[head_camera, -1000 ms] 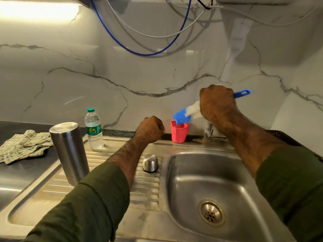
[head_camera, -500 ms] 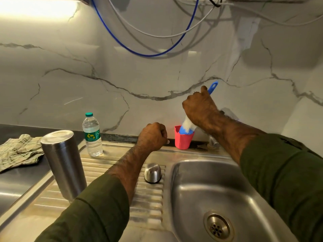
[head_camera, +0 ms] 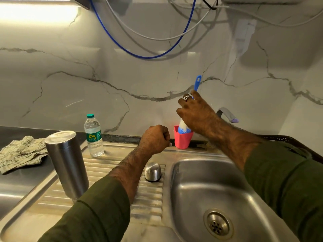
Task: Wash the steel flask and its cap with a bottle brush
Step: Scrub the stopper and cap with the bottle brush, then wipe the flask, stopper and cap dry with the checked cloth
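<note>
A white marble-look wall [head_camera: 139,81] with grey veins fills the view from 9 to 3 o'clock. A bright strip light [head_camera: 35,12] glows at 10 o'clock. A blue cable [head_camera: 139,54] and grey cables [head_camera: 148,37] sag from 12 o'clock. Below, a steel sink [head_camera: 201,182] with a ridged drainboard [head_camera: 108,165] sits in a dark counter [head_camera: 10,131] running toward 9 o'clock.

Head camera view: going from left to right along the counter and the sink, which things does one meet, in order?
Checked cloth → steel flask → water bottle → flask cap → pink cup holding the bottle brush → tap spout → sink drain.
</note>
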Demonstrator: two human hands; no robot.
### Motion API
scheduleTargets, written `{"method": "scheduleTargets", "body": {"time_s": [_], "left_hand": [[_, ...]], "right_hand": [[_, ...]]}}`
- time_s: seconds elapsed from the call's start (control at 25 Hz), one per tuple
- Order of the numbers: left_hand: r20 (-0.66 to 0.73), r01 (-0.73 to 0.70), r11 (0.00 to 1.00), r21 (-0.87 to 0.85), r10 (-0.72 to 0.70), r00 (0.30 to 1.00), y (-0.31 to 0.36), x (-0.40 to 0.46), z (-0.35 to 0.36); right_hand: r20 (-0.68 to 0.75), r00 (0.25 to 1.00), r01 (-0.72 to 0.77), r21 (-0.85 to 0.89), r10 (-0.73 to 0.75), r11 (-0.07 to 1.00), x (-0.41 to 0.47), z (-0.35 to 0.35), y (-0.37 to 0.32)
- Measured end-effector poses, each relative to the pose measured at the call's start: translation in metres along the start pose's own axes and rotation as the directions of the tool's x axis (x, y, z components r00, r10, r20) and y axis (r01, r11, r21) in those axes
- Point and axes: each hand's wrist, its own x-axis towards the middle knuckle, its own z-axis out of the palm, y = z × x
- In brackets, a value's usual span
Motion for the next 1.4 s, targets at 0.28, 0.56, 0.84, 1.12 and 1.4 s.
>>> {"method": "scheduleTargets", "body": {"time_s": [0.28,0.56,0.84,1.12,1.4], "left_hand": [[0.035,-0.129,0.989,0.073,0.127,0.991,0.026,-0.031,0.010],[0.350,-0.157,0.987,0.040,0.133,0.927,0.055,-0.062,0.051],[0.343,-0.231,0.973,0.007,0.214,0.914,0.105,-0.068,0.091],[0.400,-0.305,0.949,-0.079,0.310,0.863,0.193,-0.037,0.128],[0.205,-0.382,0.910,-0.163,0.410,0.889,0.247,0.002,0.157]], "right_hand": [[0.419,0.887,-0.433,0.611,0.193,0.662,-0.080,0.009,-0.024],[0.640,0.742,-0.640,0.585,0.201,0.498,-0.159,0.034,-0.039],[0.696,0.667,-0.730,0.541,0.265,0.417,-0.199,0.061,-0.009],[0.653,0.568,-0.821,0.491,0.500,0.291,-0.244,0.111,0.068],[0.811,0.466,-0.872,0.354,0.353,0.339,-0.259,0.211,0.115]]}}
